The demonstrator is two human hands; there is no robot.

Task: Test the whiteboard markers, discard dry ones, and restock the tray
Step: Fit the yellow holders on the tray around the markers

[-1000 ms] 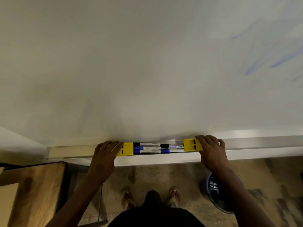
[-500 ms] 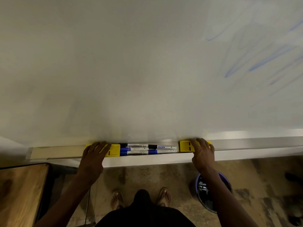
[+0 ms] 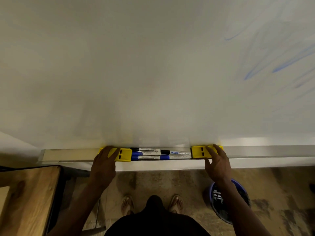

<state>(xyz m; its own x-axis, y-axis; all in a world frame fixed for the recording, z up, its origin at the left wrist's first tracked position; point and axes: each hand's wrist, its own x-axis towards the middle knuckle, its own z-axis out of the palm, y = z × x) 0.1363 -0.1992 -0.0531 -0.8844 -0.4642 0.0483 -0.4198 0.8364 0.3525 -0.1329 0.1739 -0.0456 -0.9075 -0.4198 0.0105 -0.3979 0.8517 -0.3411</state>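
Note:
Several whiteboard markers (image 3: 160, 154) with blue and black caps lie side by side in the metal tray (image 3: 264, 151) under the whiteboard (image 3: 153, 74). A yellow block (image 3: 124, 155) bounds them on the left and another yellow block (image 3: 199, 152) on the right. My left hand (image 3: 104, 165) rests on the left block with straight fingers. My right hand (image 3: 217, 164) lies over the right block, fingers spread on it and thumb against the tray's front.
Blue scribbles (image 3: 281, 65) mark the whiteboard's upper right. A blue bin (image 3: 238, 186) with a black liner stands on the floor below my right arm. A wooden table (image 3: 25, 198) sits at the lower left. My feet (image 3: 151, 204) stand close to the wall.
The view shifted slightly. My right hand has slid a little to the right on its block and its fingers have spread; my left hand stays on the left block.

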